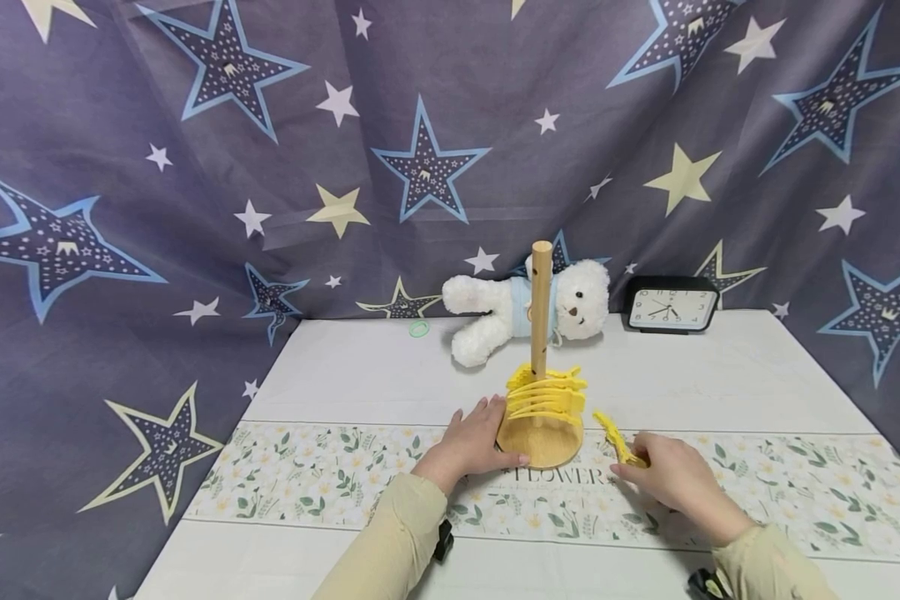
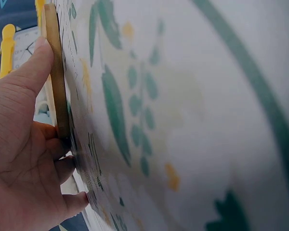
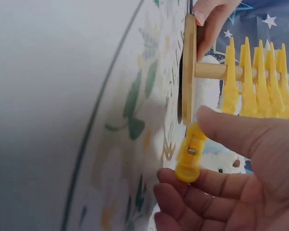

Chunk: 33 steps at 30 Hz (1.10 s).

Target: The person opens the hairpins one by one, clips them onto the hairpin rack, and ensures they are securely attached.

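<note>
A wooden stand (image 1: pixel 541 317), a round base with an upright post, stands on the table. Several long curved yellow hair clips (image 1: pixel 546 395) are stacked around the lower post. My left hand (image 1: pixel 471 442) holds the left side of the base, thumb at its front rim; in the left wrist view the thumb (image 2: pixel 34 67) lies against the wooden base (image 2: pixel 57 72). To the right of the stand, my right hand (image 1: pixel 667 467) pinches one end of another yellow hair clip (image 1: pixel 617 439), apart from the stack. A small metal spring shows on this clip (image 3: pixel 190 153) in the right wrist view.
Behind the stand a white plush bear (image 1: pixel 581 300) in a blue top lies on its side. A black-framed clock (image 1: pixel 672 305) stands at the back right, and a small green ring (image 1: pixel 419 329) lies at the back left. A floral runner (image 1: pixel 307 475) crosses the white table (image 1: pixel 750 367).
</note>
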{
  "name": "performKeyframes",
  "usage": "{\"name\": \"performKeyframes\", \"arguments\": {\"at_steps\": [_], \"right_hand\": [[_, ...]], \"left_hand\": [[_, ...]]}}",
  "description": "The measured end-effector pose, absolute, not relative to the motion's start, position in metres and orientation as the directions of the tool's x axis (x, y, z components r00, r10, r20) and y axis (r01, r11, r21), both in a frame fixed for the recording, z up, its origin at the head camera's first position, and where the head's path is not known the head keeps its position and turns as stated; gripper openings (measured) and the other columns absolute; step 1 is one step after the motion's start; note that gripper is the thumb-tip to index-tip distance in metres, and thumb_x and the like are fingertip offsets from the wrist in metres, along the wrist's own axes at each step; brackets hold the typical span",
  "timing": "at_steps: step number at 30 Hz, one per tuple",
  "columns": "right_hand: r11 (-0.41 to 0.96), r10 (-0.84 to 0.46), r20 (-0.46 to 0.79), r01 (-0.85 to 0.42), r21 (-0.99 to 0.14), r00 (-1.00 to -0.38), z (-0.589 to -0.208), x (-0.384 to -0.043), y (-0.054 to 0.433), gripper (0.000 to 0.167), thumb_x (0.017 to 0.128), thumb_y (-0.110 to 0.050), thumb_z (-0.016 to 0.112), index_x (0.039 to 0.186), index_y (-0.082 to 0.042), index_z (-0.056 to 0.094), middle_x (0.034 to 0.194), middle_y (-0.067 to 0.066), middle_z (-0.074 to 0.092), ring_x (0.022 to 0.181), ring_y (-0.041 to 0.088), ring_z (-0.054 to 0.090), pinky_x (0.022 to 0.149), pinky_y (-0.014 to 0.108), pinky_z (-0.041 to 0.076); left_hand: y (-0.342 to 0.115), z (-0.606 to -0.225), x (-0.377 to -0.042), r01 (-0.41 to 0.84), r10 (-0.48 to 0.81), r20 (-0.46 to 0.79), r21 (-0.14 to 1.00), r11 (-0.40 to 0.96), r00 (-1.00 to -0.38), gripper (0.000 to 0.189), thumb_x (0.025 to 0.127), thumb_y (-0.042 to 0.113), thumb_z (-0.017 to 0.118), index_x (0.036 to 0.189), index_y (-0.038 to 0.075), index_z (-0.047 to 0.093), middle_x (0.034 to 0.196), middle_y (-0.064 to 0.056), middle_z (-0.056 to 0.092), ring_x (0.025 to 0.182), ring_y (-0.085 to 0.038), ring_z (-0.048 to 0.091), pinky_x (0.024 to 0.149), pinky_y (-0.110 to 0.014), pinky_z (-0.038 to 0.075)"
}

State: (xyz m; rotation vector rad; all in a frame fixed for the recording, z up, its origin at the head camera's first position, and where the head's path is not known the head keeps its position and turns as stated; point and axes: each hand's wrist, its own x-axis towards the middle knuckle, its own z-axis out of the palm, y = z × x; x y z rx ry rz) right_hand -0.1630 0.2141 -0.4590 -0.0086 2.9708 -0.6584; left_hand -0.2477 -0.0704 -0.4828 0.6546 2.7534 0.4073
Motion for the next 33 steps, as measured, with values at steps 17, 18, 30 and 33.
{"name": "performKeyframes", "arguments": {"at_steps": [17,18,30,33], "right_hand": [[0.787,0.129,0.143,0.014,-0.617,-0.981,-0.434,-0.159,0.236,0.039,0.089,-0.03,0.069,0.109,0.003,0.065,0.091,0.011,0.07,0.081,0.026,0.066,0.072,0.045,0.048],[0.782,0.136,0.159,0.007,-0.623,-0.978,-0.432,-0.159,0.236,0.039,0.09,-0.031,0.069,0.11,0.003,0.065,0.092,0.011,0.071,0.081,0.026,0.066,0.071,0.044,0.048],[0.716,0.192,0.363,-0.122,-0.687,-0.912,-0.417,-0.159,0.234,0.037,0.101,-0.024,0.055,0.128,0.0,0.06,0.108,0.022,0.068,0.095,0.031,0.065,0.067,0.014,0.05],[0.703,0.211,0.406,-0.15,-0.695,-0.889,-0.414,-0.16,0.232,0.034,0.101,-0.02,0.056,0.129,-0.002,0.061,0.107,0.02,0.069,0.087,0.011,0.062,0.063,0.008,0.045]], "left_hand": [[-0.07,-0.472,-0.244,0.389,0.473,-0.221,0.333,0.859,-0.853,0.103,0.083,0.066,0.063,0.157,0.011,0.018,0.161,-0.007,0.021,0.148,-0.025,0.015,0.117,-0.054,0.012],[-0.07,-0.471,-0.243,0.39,0.474,-0.219,0.337,0.857,-0.853,0.103,0.083,0.066,0.063,0.157,0.011,0.018,0.161,-0.007,0.021,0.148,-0.025,0.016,0.117,-0.054,0.013],[-0.071,-0.47,-0.241,0.382,0.474,-0.218,0.358,0.852,-0.853,0.104,0.082,0.067,0.063,0.157,0.011,0.019,0.161,-0.007,0.021,0.148,-0.025,0.016,0.117,-0.054,0.013],[-0.071,-0.471,-0.241,0.382,0.475,-0.217,0.359,0.851,-0.853,0.104,0.082,0.067,0.063,0.157,0.011,0.019,0.161,-0.007,0.021,0.148,-0.025,0.016,0.117,-0.054,0.013]]}}
